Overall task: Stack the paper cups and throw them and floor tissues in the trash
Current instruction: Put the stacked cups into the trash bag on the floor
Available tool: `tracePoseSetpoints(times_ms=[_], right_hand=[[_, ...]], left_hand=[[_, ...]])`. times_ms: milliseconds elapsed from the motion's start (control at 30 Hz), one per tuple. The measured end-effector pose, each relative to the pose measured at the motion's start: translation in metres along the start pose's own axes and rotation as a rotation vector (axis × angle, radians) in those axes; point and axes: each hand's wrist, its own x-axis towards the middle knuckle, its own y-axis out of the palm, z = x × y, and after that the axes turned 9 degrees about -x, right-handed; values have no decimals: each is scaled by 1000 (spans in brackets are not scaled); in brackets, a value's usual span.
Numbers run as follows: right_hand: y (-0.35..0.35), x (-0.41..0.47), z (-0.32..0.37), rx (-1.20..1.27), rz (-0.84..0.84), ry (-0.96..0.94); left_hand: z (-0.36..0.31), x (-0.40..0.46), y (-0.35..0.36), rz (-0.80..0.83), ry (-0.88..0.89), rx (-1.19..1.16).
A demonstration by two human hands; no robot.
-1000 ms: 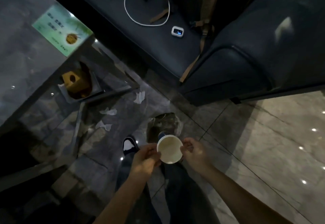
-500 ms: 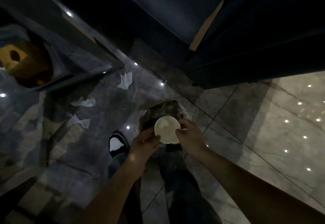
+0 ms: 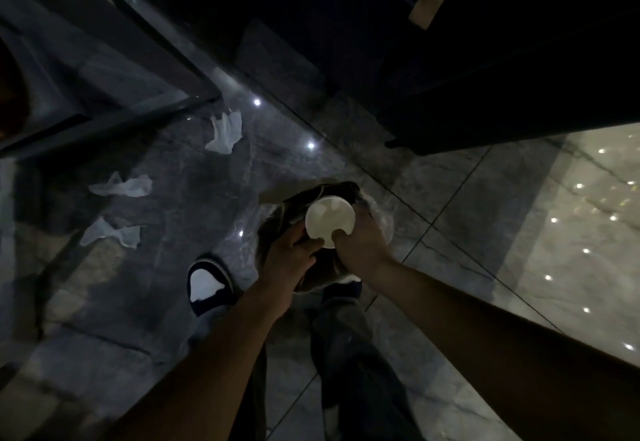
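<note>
A white paper cup (image 3: 329, 220) faces me with its mouth up, held over the dark, bag-lined trash bin (image 3: 277, 229) on the floor. My right hand (image 3: 362, 243) grips the cup's right rim, thumb over the edge. My left hand (image 3: 289, 258) touches its lower left side; whether it grips is unclear. Whether more cups are nested under it is hidden. Three crumpled white tissues lie on the floor at left: one far (image 3: 225, 132), one in the middle (image 3: 121, 186), one near (image 3: 110, 234).
A dark glass table frame (image 3: 114, 104) stands at upper left over the tissues. A dark sofa base (image 3: 467, 101) fills the upper right. My shoes (image 3: 206, 283) stand just behind the bin. Pale tiled floor (image 3: 571, 232) stretches to the right.
My view has dropped closer to the floor and both hands have lowered the cup down onto the bin's mouth. The tissues have not moved.
</note>
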Motion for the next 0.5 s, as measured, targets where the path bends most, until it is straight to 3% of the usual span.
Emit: tracePoseSetpoints(times_ms=[167,500], right_hand=[[6,16,-4,9,21,0],[9,18,-13,-60,75,-6]], left_hand=[[4,12,0,80,18,20],[3,27,13,45,-23,-12]])
